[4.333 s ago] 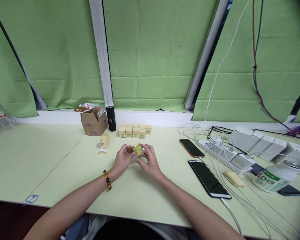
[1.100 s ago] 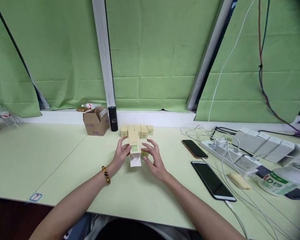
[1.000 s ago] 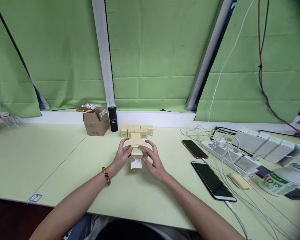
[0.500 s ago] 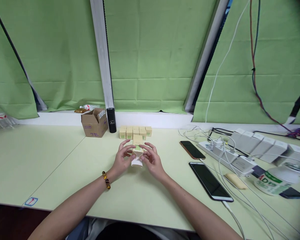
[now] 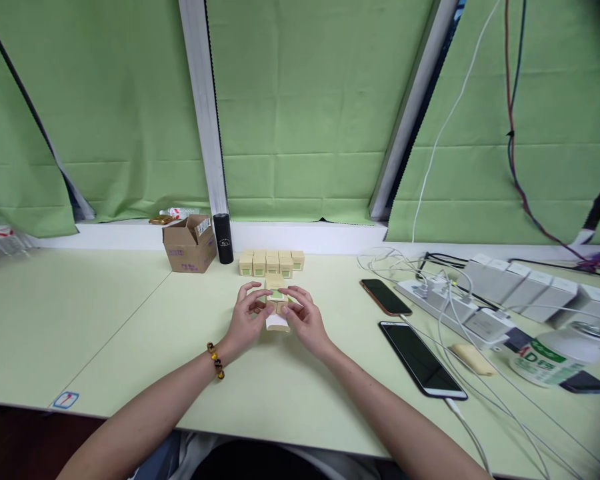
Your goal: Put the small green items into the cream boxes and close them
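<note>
Between my two hands is a small yellowish cardboard box [image 5: 276, 294] with a green label, its white-lined flap open towards me. My left hand [image 5: 249, 315] grips its left side, thumb near the flap and fingers curled over the label end. On the other side, my right hand [image 5: 304, 319] holds the box with thumb and fingertips. Just beyond my hands, several small boxes [image 5: 266, 263] of the same kind stand in a cluster. What lies inside the held box is not visible.
Behind left stand an open brown carton [image 5: 189, 252] and a black flask [image 5: 223, 239]. To the right lie two phones [image 5: 422, 360], tangled white cables, a power strip [image 5: 453, 313], several white boxes [image 5: 555, 301] and a plastic bottle [image 5: 550, 360].
Small flaps at the box's near end have folded inward across the opening, under my thumbs. Both hands stay in almost the same place.
</note>
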The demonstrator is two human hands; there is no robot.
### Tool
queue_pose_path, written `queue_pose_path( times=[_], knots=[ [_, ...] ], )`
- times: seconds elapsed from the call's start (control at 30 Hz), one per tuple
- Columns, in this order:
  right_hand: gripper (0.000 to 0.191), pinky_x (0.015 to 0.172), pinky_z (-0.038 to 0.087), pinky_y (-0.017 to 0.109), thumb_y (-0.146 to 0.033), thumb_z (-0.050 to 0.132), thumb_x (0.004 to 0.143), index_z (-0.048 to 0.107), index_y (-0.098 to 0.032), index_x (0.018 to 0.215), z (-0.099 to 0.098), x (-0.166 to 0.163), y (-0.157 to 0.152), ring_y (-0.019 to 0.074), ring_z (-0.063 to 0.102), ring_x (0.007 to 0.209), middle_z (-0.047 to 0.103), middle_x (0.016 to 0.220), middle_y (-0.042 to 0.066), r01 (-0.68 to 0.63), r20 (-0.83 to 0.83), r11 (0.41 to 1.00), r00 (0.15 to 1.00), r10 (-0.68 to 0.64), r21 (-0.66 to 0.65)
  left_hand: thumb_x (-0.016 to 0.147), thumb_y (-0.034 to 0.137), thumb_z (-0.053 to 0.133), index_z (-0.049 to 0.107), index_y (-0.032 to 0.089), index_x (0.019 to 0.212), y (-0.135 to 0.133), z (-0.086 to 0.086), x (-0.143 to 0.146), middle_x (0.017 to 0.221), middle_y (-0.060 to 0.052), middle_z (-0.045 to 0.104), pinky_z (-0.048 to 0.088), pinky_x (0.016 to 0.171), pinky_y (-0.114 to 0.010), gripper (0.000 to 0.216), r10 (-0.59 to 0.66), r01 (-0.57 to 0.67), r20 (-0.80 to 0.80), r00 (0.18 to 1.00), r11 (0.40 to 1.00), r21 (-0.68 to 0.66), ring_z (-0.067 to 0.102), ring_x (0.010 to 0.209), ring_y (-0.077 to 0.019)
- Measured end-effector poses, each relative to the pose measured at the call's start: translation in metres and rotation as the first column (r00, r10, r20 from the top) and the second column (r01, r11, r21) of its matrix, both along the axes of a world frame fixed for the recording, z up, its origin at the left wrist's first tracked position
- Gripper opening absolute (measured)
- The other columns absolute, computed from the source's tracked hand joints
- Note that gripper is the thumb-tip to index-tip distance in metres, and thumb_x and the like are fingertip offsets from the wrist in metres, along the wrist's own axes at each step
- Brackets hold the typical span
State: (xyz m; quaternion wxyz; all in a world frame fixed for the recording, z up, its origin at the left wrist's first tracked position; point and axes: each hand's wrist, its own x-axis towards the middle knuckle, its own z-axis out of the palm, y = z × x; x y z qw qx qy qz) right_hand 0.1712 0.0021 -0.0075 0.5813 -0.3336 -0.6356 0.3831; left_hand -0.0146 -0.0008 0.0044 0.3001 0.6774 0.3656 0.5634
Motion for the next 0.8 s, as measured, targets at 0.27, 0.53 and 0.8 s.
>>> queue_pose_path(
  times=[0.27, 0.53, 0.8],
  knots=[
    [0.048, 0.082, 0.063, 0.040, -0.056, 0.068, 0.090, 0.066, -0.030, 0.130, 0.005, 0.005, 0.003, 0.0170, 0.070, 0.085, 0.047, 0.147, 0.012, 0.010, -0.052, 1.000, 0.999, -0.012, -0.025, 0.091, 0.057, 0.068, 0.038, 0.033, 0.159, -0.008, 0.005, -0.008, 0.163, -0.016, 0.023, 0.059, 0.095, -0.044, 0.078, -0.268, 0.279, -0.166, 0.949, 0.960, 0.041, 0.058, 0.123, -0.0282],
    [0.047, 0.090, 0.063, 0.044, -0.053, 0.074, 0.088, 0.068, -0.033, 0.131, 0.003, 0.003, 0.000, 0.0195, 0.071, 0.091, 0.040, 0.145, 0.011, -0.045, -0.042, 0.999, 0.998, 0.046, 0.003, 0.096, 0.048, 0.063, 0.052, 0.027, 0.138, -0.004, -0.002, 0.000, 0.153, -0.015, 0.034, 0.057, 0.091, -0.041, 0.047, -0.155, 0.156, -0.026, 0.988, 0.988, 0.025, 0.063, 0.109, -0.0223],
    [0.043, 0.099, 0.059, 0.045, -0.051, 0.069, 0.094, 0.067, -0.034, 0.133, 0.003, 0.005, -0.004, 0.0156, 0.067, 0.090, 0.037, 0.142, 0.009, -0.118, -0.031, 0.992, 0.992, 0.120, 0.046, 0.096, 0.048, 0.064, 0.054, 0.027, 0.125, 0.000, -0.004, 0.002, 0.143, -0.011, 0.044, 0.055, 0.088, -0.035, 0.038, -0.094, 0.095, 0.061, 0.994, 0.995, -0.028, 0.059, 0.105, -0.0199]
  ],
)
